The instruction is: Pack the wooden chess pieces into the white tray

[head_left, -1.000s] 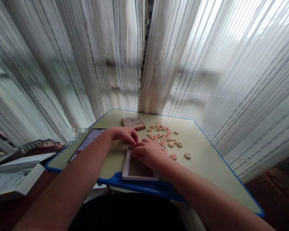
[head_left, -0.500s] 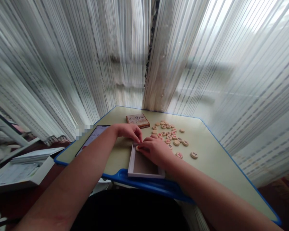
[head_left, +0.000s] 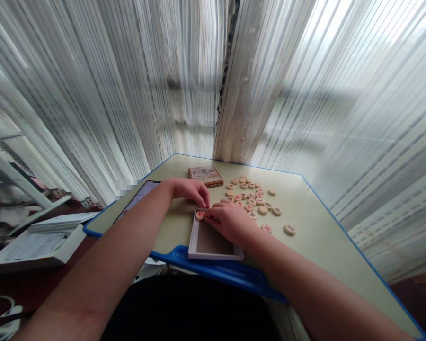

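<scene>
The left forearm (head_left: 128,237) covers part of the phone (head_left: 142,192) at the worktop's (head_left: 323,251) left edge. The right hand (head_left: 232,220) hides the tray's (head_left: 194,240) far right corner. Markings on discs (head_left: 244,185) nearest the far edge are illegible.

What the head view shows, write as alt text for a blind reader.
The left hand and right hand are at the far end of a shallow tray with a red-marked round piece inside. More pieces lie scattered to the right on a blue-edged table; a printed box sits beyond, a phone at left.
</scene>
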Available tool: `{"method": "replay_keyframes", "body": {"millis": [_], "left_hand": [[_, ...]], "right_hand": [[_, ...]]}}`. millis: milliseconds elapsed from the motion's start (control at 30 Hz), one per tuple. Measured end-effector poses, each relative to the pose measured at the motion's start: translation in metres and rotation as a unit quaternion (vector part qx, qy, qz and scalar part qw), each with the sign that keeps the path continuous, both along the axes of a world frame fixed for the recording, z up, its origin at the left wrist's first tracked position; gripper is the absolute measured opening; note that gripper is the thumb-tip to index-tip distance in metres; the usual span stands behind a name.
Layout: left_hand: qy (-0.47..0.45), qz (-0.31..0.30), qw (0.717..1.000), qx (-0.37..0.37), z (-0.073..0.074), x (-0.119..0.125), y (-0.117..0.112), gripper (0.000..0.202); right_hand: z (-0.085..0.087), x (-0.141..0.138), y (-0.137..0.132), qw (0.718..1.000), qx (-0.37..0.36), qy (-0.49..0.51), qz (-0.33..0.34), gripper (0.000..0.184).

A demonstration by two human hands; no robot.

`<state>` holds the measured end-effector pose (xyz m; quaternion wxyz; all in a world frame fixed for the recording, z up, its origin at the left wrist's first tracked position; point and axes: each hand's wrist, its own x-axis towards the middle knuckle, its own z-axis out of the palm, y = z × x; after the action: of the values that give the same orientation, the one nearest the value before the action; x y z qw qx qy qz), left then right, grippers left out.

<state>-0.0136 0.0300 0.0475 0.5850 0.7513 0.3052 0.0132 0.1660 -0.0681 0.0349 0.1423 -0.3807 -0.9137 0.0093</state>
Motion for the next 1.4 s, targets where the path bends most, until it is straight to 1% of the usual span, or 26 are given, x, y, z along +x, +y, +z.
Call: {"method": "replay_keyframes", "body": {"millis": [200, 400, 633, 767, 1000, 1233, 1400], "left_hand": [[-0.006, 0.002, 1.0, -0.003, -0.0009, 0.0002, -0.0004, 0.018], [0.006, -0.007, 1.0, 0.004, -0.0019, -0.0001, 0.0005, 0.017], [0.005, -0.005, 1.0, 0.006, -0.0007, 0.0002, -0.0002, 0.021], [0.004, -0.005, 1.0, 0.01, -0.0004, 0.0004, 0.0001, 0.019], [0.014, -0.007, 1.0, 0.014, 0.0014, 0.0008, 0.0004, 0.018], [0.01, -0.007, 1.0, -0.001, 0.0016, 0.0014, 0.0, 0.019], [0.01, -0.001, 1.0, 0.0, -0.0004, 0.0022, 0.0004, 0.018]], "right_hand": [[0.0023, -0.0023, -0.0029, 1.0, -0.006, 0.008, -0.015, 0.025], [0.0011, -0.0023, -0.0022, 0.999, -0.026, 0.013, 0.012, 0.024], [0.0029, -0.0022, -0.0031, 1.0, -0.016, 0.002, 0.024, 0.024], [0.0039, -0.0028, -0.0037, 0.999, -0.005, 0.01, 0.032, 0.023], [0.0016, -0.0036, 0.0001, 0.998, -0.014, 0.025, 0.049, 0.024], [0.0013, -0.003, 0.0, 0.997, 0.018, 0.015, 0.074, 0.025], [0.0001, -0.0066, 0.0023, 0.997, 0.002, 0.023, 0.079, 0.024]]}}
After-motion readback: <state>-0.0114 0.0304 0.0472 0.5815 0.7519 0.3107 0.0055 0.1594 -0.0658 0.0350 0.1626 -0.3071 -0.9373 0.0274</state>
